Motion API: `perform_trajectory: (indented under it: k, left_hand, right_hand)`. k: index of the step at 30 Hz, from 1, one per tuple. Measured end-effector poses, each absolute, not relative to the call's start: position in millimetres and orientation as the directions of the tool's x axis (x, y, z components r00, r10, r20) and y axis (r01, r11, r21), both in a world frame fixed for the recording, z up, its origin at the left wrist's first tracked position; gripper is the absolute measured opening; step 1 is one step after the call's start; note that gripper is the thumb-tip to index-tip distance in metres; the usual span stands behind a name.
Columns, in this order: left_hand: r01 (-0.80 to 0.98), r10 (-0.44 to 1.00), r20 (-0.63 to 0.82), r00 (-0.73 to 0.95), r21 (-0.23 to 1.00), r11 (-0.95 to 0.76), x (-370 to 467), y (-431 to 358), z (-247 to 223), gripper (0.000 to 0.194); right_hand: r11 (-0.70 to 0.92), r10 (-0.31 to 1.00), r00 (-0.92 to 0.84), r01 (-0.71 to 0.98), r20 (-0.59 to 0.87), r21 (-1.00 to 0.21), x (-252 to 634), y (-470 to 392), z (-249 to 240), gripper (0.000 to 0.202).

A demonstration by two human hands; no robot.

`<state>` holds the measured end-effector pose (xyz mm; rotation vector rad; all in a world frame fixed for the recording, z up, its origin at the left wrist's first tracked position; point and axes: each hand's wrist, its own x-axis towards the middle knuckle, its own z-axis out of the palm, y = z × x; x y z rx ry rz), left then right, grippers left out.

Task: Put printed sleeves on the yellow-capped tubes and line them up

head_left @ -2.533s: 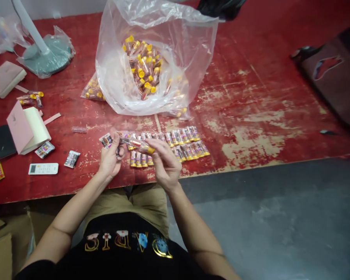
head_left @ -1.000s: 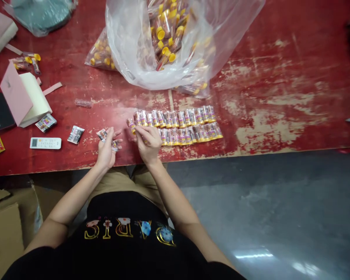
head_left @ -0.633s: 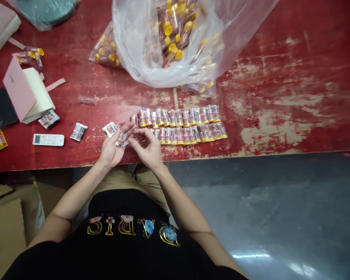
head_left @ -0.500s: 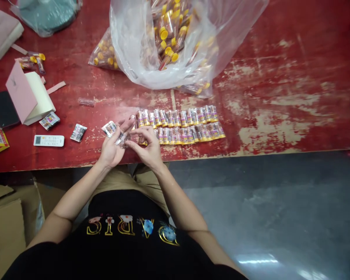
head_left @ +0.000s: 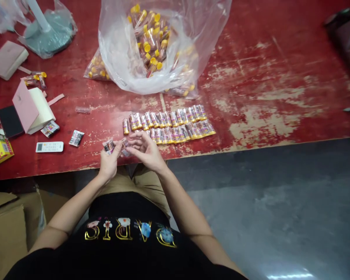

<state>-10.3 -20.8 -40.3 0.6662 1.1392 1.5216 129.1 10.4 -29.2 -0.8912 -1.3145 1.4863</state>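
Note:
My left hand (head_left: 108,163) is closed round a small bundle of printed plastic sleeves (head_left: 108,146), which pokes out past the thumb. A clear sleeve (head_left: 125,149) lies between my two hands, at the left fingertips. My right hand (head_left: 150,155) is beside it, thumb and fingertips meeting at the sleeve's right edge, the other fingers loosely curled; the exact grip is small and blurred. Just beyond my hands, two rows of small wrapped tubes (head_left: 175,118) with yellow caps lie on the red table (head_left: 251,77). One tube (head_left: 126,126) ends the far row at the left.
A large clear bag (head_left: 134,83) of yellow-capped tubes stands behind the rows. Left are two sleeve bundles (head_left: 76,138) (head_left: 50,128), a white remote (head_left: 49,147), a pink notebook (head_left: 25,107), a black phone-like slab (head_left: 11,121) and a yellow box (head_left: 0,148). The table's front edge is close.
The left hand has turned and closed more round the sleeve bundle. My right fingers have spread a little at the clear sleeve. The whole view has shifted slightly; the tube rows look the same.

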Motion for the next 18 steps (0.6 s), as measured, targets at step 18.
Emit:
perform_trajectory:
  k: [18]
  left_hand:
    - [-0.594,0.816,-0.384,-0.432,0.802,0.063,-37,57,-21,0.058]
  right_hand:
    - [0.134,0.932,0.063,0.855,0.357,-0.501,176,304,29,0.024]
